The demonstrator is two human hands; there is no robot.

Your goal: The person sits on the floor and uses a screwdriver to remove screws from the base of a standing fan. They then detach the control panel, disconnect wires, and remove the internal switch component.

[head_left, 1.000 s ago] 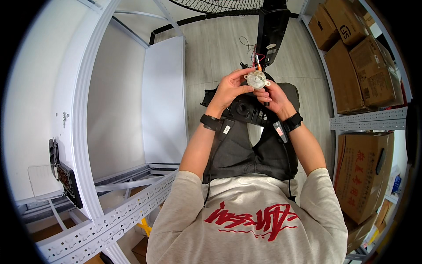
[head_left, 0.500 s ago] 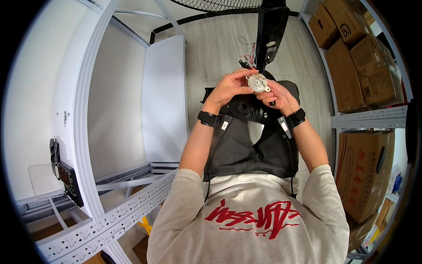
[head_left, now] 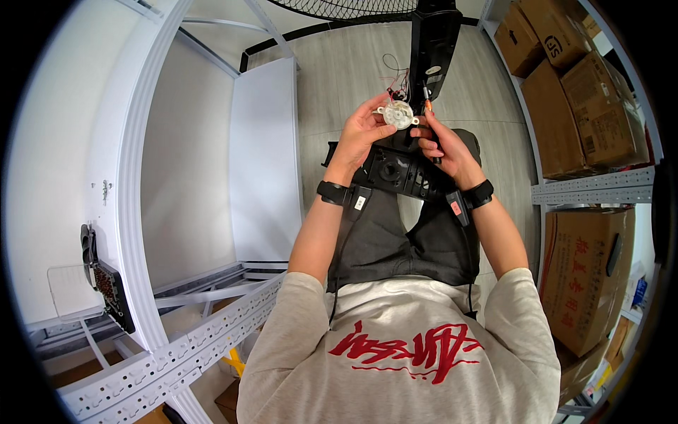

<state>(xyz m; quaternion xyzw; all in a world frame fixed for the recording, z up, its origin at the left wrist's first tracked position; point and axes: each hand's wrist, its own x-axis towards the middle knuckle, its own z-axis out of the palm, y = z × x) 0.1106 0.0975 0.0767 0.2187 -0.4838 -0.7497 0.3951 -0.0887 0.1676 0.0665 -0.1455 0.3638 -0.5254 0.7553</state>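
Note:
My left hand (head_left: 364, 134) pinches a round, pale gear housing (head_left: 398, 115) with two mounting ears, its flat face up. Thin red and dark wires (head_left: 397, 88) run just behind it. Closed around a slim screwdriver (head_left: 428, 106) with an orange section and a black handle, my right hand (head_left: 446, 147) is just right of the housing. The screwdriver's shaft points away from me, beside the housing and apart from its face. Over my lap lies a black plastic base part (head_left: 390, 169) with a round socket.
A black fan post (head_left: 429, 53) rises ahead, with a wire fan grille (head_left: 346, 8) at the top. White metal shelving (head_left: 263, 155) stands on the left. Cardboard boxes (head_left: 551, 120) fill a rack on the right. Black bands with small modules sit on both my wrists.
The housing has moved left and away from me in my left hand. My right hand has come off it, and the screwdriver has swung up to point forward, now plainly visible.

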